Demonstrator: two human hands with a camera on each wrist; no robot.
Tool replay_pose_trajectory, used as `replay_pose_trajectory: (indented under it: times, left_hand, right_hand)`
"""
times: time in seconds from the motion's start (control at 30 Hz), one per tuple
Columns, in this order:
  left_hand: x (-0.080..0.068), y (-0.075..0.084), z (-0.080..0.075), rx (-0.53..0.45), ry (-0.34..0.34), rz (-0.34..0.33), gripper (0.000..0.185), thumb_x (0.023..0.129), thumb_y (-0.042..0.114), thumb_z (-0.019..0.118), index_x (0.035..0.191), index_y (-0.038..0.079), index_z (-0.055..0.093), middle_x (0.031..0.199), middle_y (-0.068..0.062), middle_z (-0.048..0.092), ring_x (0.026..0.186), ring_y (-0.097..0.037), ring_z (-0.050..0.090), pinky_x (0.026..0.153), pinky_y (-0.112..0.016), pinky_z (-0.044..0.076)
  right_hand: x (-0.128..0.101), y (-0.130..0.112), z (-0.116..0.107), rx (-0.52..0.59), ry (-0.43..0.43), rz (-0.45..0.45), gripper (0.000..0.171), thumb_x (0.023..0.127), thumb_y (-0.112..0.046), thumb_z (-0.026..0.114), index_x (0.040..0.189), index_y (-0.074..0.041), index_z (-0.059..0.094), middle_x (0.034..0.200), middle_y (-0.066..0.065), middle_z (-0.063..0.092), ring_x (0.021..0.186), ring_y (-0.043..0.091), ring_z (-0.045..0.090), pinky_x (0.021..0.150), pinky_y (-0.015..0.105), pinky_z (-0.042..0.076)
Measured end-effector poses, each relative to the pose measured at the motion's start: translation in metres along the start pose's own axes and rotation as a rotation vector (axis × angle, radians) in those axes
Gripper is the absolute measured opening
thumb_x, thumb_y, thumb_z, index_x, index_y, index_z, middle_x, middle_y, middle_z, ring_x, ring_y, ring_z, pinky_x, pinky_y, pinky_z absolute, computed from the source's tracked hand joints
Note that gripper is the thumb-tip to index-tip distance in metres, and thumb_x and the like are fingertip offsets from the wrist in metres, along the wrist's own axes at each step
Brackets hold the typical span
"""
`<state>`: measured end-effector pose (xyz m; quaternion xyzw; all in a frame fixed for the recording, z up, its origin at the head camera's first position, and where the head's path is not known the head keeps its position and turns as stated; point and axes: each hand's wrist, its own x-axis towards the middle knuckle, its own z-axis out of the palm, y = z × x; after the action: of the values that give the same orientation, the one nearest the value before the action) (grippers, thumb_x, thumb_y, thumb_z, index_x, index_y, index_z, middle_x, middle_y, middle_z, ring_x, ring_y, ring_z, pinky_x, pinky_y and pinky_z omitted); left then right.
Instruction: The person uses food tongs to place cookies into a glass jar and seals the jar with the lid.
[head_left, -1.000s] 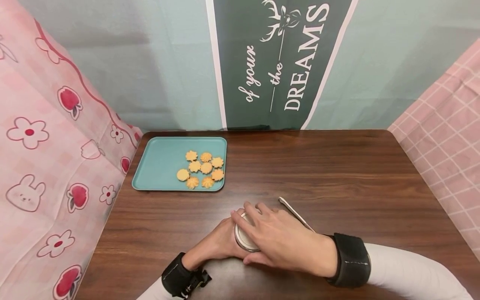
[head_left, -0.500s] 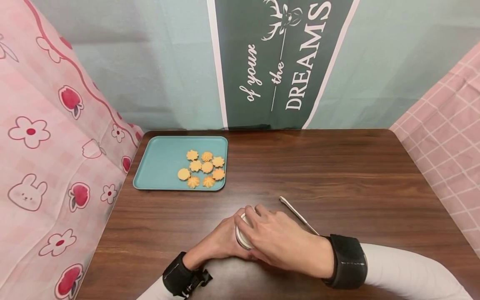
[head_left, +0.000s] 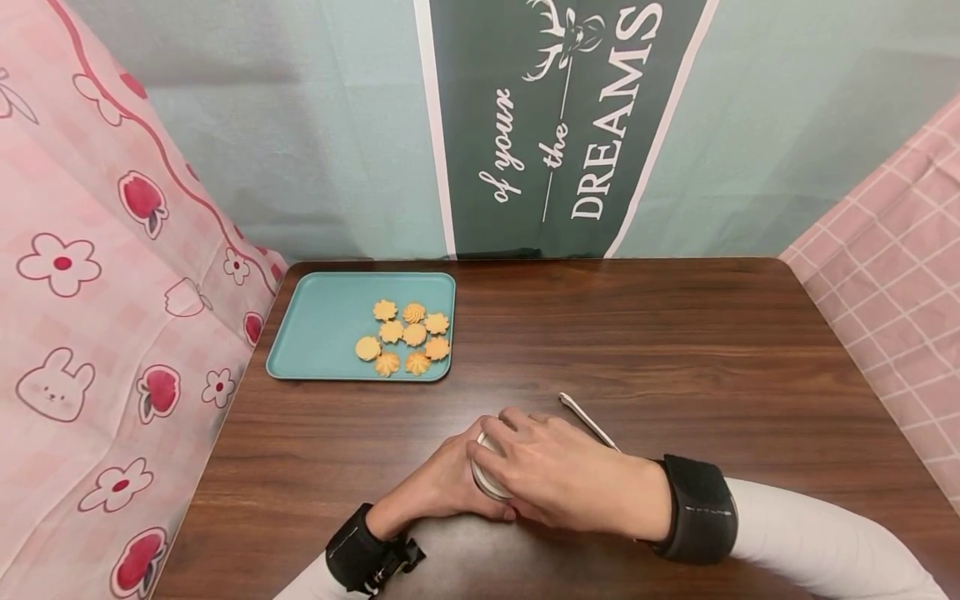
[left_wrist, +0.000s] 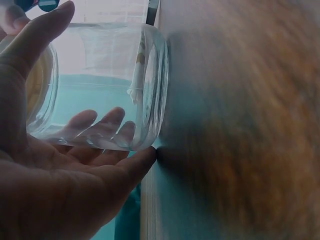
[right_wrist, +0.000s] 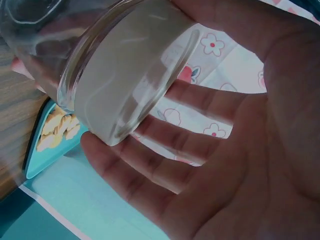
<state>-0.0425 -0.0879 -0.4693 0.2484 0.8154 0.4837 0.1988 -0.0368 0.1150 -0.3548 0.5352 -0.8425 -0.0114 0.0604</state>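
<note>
A clear glass jar [left_wrist: 95, 60] stands on the table near its front, with nothing showing inside. My left hand [head_left: 450, 477] grips its side, the thumb on one side and the fingers on the other in the left wrist view. My right hand [head_left: 570, 479] reaches over the top and holds the pale lid [right_wrist: 127, 70], thumb and fingertips around its edge. From the head, only a slice of the lid shows between the two hands. A slim white stick-like utensil [head_left: 588, 418] lies just beyond my right hand, its near end hidden.
A teal tray [head_left: 318, 329] at the back left bears several golden cookies [head_left: 414, 335] on its right half. The brown wooden table [head_left: 645, 333] ends at a grey-green cloth [head_left: 337, 150] behind, with pink cloths on both sides.
My right hand has shifted its fingers round the lid and turned a little at the wrist. My left hand stays on the jar, and the tray and utensil keep their places.
</note>
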Motion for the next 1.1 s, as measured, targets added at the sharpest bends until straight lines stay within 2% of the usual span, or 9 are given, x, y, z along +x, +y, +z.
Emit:
replay_pose_trajectory:
  times: [0.27, 0.5, 0.63, 0.83, 1.1]
  left_hand:
    - [-0.001, 0.002, 0.001, 0.006, 0.006, -0.010, 0.108, 0.067, 0.037, 0.102, 0.154, 0.015, 0.042, 0.134, 0.005, 0.067, 0.109, -0.005, 0.066, 0.093, -0.026, 0.054]
    - [-0.002, 0.002, 0.001, 0.000, 0.010, 0.006, 0.106, 0.066, 0.033, 0.102, 0.153, 0.017, 0.044, 0.134, 0.005, 0.067, 0.111, -0.006, 0.066, 0.096, -0.027, 0.054]
    - [-0.002, 0.002, 0.000, -0.002, 0.002, 0.020, 0.105, 0.067, 0.033, 0.102, 0.153, 0.018, 0.045, 0.135, 0.005, 0.065, 0.112, -0.007, 0.065, 0.097, -0.028, 0.054]
    - [-0.001, 0.002, 0.000, -0.017, -0.007, 0.043, 0.104, 0.067, 0.030, 0.102, 0.153, 0.017, 0.045, 0.136, 0.005, 0.064, 0.113, -0.008, 0.065, 0.098, -0.029, 0.054]
    - [-0.001, 0.002, -0.001, -0.049, -0.021, 0.030, 0.106, 0.069, 0.029, 0.101, 0.157, 0.019, 0.043, 0.139, 0.006, 0.063, 0.115, -0.007, 0.064, 0.099, -0.028, 0.054]
  right_hand:
    - [0.001, 0.007, -0.001, 0.019, -0.026, -0.047, 0.046, 0.081, -0.034, 0.087, 0.118, -0.019, 0.063, 0.107, -0.001, 0.059, 0.093, 0.018, 0.059, 0.066, 0.030, 0.055]
    - [0.003, 0.015, -0.003, 0.047, -0.088, -0.101, 0.046, 0.084, -0.033, 0.086, 0.122, -0.021, 0.063, 0.118, -0.002, 0.060, 0.102, 0.016, 0.059, 0.075, 0.030, 0.057]
    - [0.003, 0.017, -0.003, 0.066, -0.103, -0.126, 0.046, 0.082, -0.031, 0.088, 0.120, -0.022, 0.063, 0.118, -0.003, 0.060, 0.103, 0.015, 0.058, 0.076, 0.030, 0.056]
    - [0.003, 0.022, -0.004, 0.120, -0.109, -0.158, 0.056, 0.077, -0.026, 0.091, 0.124, -0.021, 0.062, 0.123, -0.004, 0.060, 0.109, 0.015, 0.058, 0.086, 0.031, 0.057]
    - [0.005, 0.027, -0.004, 0.142, -0.107, -0.211, 0.059, 0.075, -0.020, 0.090, 0.127, -0.022, 0.062, 0.123, -0.004, 0.059, 0.116, 0.016, 0.057, 0.098, 0.032, 0.055]
